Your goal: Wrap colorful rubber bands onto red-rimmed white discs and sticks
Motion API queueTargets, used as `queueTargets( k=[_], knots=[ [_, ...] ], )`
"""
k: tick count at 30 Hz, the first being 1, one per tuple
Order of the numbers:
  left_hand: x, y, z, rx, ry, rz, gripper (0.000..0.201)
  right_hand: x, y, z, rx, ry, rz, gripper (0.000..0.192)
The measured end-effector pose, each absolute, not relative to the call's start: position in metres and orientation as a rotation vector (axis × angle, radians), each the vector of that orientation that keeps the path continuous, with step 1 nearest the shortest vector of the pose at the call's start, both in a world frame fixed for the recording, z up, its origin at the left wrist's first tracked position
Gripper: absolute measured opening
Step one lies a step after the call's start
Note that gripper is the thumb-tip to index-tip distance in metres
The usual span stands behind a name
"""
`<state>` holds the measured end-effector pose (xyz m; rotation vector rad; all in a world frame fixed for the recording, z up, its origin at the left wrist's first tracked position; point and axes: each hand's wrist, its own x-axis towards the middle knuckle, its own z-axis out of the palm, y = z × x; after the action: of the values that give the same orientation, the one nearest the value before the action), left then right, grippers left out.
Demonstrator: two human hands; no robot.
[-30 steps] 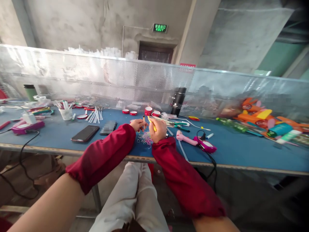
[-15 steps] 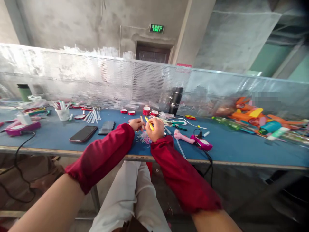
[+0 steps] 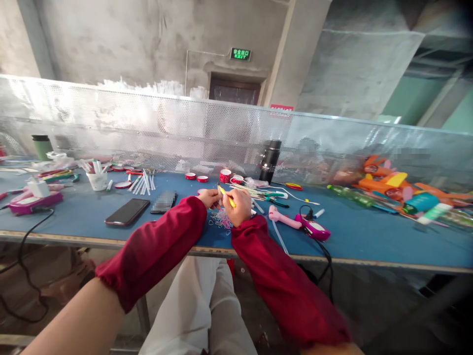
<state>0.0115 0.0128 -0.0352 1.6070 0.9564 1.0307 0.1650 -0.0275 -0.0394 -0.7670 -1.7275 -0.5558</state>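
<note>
A black smartphone [image 3: 127, 211] lies at nine o'clock; a tall black cylindrical flask [image 3: 268, 161] stands at one o'clock.

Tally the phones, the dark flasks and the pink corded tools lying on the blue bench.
Phones: 2, one dark, one blurred
Dark flasks: 1
Pink corded tools: 2, right, far left
Total: 5

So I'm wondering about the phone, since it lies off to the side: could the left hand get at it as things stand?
Probably yes. The phone lies flat on bare blue table, left of the left hand, with nothing between them. But that hand is pinching a small piece it would need to put down.
</note>
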Motion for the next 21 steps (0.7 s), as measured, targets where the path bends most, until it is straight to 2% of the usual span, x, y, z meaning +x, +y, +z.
queueTargets(
  k=[8, 21],
  knots=[
    [0.0121, 0.0153, -0.0365, 1.607, 0.926, 1.039, 0.02, 0.1668, -0.0249, -0.0395, -0.805, -1.738, -0.565, 0.011],
    [0.0124, 0.0163, -0.0384, 1.628, 0.939, 1.054, 0.02, 0.164, -0.0268, -0.0395, -0.796, -1.783, -0.564, 0.011]
  ],
)
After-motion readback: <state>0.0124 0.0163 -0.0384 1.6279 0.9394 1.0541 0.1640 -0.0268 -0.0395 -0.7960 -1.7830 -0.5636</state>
